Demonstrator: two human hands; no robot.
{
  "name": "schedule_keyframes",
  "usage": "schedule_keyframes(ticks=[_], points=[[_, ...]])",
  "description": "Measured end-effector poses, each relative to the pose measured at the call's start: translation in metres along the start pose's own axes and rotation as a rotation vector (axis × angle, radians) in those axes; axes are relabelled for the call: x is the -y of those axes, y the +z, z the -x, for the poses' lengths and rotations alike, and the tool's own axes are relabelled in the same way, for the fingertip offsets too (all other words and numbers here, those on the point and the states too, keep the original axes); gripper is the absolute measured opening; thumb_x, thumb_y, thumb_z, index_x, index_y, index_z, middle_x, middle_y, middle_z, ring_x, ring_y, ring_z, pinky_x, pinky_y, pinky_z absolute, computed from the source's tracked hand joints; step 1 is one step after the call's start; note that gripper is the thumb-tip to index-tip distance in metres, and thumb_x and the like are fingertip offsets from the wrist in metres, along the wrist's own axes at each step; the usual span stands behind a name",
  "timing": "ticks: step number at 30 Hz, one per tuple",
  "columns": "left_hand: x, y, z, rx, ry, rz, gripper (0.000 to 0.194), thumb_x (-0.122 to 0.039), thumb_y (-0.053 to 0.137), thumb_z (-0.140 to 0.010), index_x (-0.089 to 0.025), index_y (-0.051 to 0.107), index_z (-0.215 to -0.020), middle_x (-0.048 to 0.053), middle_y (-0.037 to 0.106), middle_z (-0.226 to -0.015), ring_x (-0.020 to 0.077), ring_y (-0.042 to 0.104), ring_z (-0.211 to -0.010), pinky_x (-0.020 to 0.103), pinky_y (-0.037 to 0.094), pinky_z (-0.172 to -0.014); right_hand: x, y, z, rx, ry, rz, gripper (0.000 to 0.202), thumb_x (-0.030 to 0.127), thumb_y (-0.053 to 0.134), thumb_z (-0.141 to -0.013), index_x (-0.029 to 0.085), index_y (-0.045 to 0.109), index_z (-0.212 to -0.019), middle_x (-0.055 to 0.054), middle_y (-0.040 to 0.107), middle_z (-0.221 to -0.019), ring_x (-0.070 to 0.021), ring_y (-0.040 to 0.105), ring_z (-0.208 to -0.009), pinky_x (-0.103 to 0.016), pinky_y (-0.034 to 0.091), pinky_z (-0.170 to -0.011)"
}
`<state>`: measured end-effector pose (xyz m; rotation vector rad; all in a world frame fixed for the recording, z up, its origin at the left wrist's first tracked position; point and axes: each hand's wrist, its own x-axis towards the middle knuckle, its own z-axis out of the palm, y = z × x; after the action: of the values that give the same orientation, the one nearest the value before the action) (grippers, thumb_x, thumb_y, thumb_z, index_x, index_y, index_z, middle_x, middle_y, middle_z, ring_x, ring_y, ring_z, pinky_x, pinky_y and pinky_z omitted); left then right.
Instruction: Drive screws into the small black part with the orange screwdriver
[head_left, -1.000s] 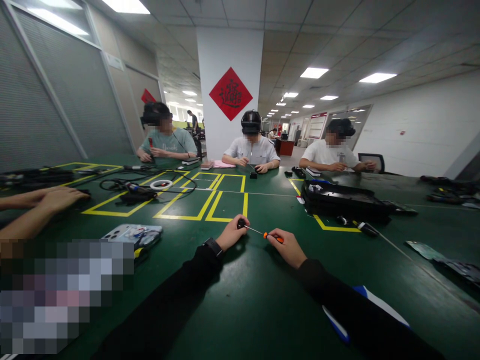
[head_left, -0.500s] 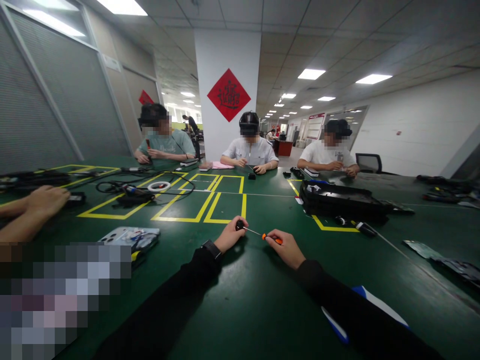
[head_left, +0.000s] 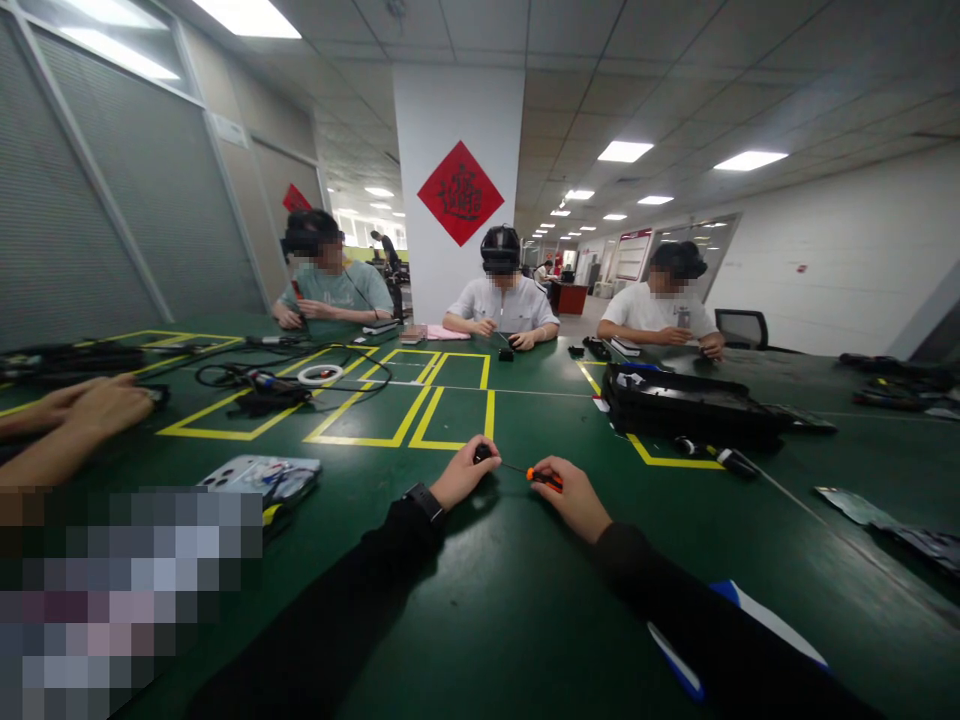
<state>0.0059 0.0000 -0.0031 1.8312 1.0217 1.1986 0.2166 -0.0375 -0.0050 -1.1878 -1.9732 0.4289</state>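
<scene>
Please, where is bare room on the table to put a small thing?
The green tabletop is bare between the left sleeve and the right sleeve, nearer than the orange screwdriver. Another patch lies beyond the screwdriver, left of the black tray. The left side is crowded with black cables and a white ring.

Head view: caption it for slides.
At a green table, the left hand holds a black part, the right hand a screwdriver.

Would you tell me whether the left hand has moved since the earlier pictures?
No, not noticeably: the left hand keeps its place by the near right corner of the yellow tape outline just beyond it; both shift together in view.
</scene>
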Motion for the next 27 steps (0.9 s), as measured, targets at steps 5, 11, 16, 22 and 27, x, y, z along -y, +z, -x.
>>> schedule_keyframes(ticks=[5,11,16,22,27], points=[[0.0042,-0.0008,-0.0009,-0.001,0.010,0.008,0.014,-0.025,0.052,-0.070,-0.018,0.051,-0.081,-0.001,0.054,-0.079,0.0123,0.049,-0.076,0.024,0.037,-0.073,0.0037,-0.0033,-0.0023,0.043,-0.014,0.048,0.016,0.026,0.052,-0.075,0.017,0.058,-0.087,-0.004,0.056,-0.084,-0.0159,0.050,-0.082,-0.030,0.039,-0.075],[0.0047,-0.0005,0.0002,-0.019,-0.016,0.015,0.014,-0.026,0.051,-0.070,-0.018,0.052,-0.081,-0.001,0.054,-0.078,0.0119,0.050,-0.074,0.024,0.037,-0.072,0.0043,-0.0036,-0.0013,0.027,-0.081,0.109,0.014,0.021,0.044,-0.079,0.017,0.058,-0.080,-0.005,0.054,-0.083,-0.0157,0.048,-0.082,-0.030,0.038,-0.077],[0.0016,0.0000,0.0009,-0.034,-0.015,0.010,0.017,-0.030,0.053,-0.070,-0.017,0.051,-0.081,-0.001,0.054,-0.077,0.0117,0.049,-0.072,0.024,0.038,-0.071,0.0040,-0.0011,0.0002,0.024,-0.089,0.084,0.015,0.020,0.051,-0.075,0.017,0.055,-0.089,-0.004,0.054,-0.086,-0.0155,0.048,-0.082,-0.029,0.039,-0.076],[0.0009,0.0005,0.0007,-0.023,0.005,0.046,0.013,-0.025,0.052,-0.069,-0.018,0.051,-0.080,-0.002,0.055,-0.077,0.0115,0.050,-0.073,0.024,0.038,-0.071,0.0020,-0.0003,-0.0008,0.012,-0.061,0.120,0.017,0.022,0.041,-0.081,0.017,0.057,-0.084,-0.005,0.054,-0.085,-0.0160,0.048,-0.084,-0.031,0.037,-0.079],[-0.0002,0.0007,0.0010,-0.056,-0.023,0.040,0.015,-0.028,0.052,-0.069,-0.018,0.052,-0.080,-0.002,0.055,-0.073,0.0112,0.050,-0.069,0.025,0.038,-0.070,0.0022,-0.0016,-0.0005,0.004,-0.103,0.108,0.015,0.020,0.041,-0.081,0.018,0.056,-0.083,-0.005,0.054,-0.085,-0.0156,0.047,-0.084,-0.030,0.037,-0.079]])
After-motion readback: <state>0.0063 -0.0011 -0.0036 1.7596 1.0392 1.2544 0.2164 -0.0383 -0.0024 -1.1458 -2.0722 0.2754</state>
